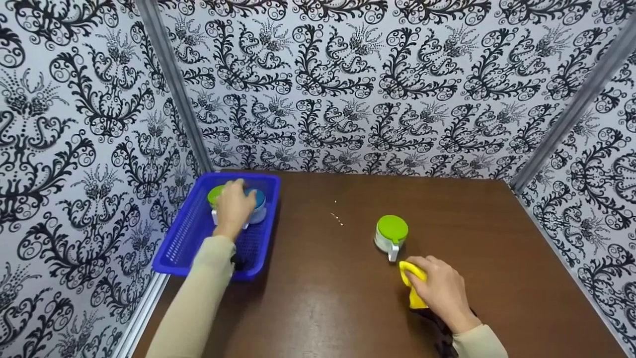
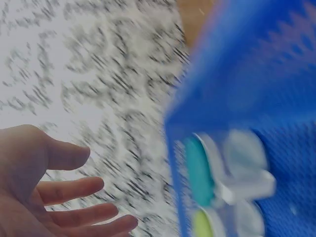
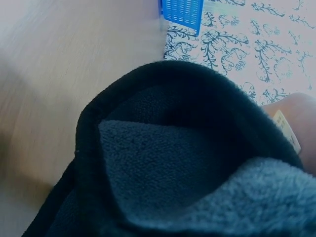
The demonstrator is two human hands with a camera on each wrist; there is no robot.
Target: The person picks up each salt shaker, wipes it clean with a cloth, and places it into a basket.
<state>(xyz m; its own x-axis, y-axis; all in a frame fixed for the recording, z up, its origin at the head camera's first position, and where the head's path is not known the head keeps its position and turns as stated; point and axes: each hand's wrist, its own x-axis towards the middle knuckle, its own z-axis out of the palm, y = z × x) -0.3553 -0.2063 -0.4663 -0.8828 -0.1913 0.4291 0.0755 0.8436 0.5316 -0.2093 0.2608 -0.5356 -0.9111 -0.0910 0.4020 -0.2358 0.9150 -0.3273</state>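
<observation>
My left hand (image 1: 234, 204) reaches over the blue plastic basket (image 1: 186, 239), above two lidded jars inside. One jar has a green lid (image 1: 215, 194), the other a blue lid (image 1: 258, 199). In the left wrist view the fingers of that hand (image 2: 84, 197) are spread and hold nothing. My right hand (image 1: 443, 289) grips a folded cloth (image 1: 417, 300), yellow on the side facing the head camera. Up close in the right wrist view the cloth (image 3: 153, 168) looks dark grey with a black edge. Just beyond that hand stands a handled jar (image 1: 392, 228) with a green lid.
Several pale crumbs (image 1: 338, 219) lie on the brown table (image 1: 318, 308) between the basket and the lone jar. Patterned walls (image 1: 338, 89) enclose the table at the back and both sides. The basket stands against the left wall.
</observation>
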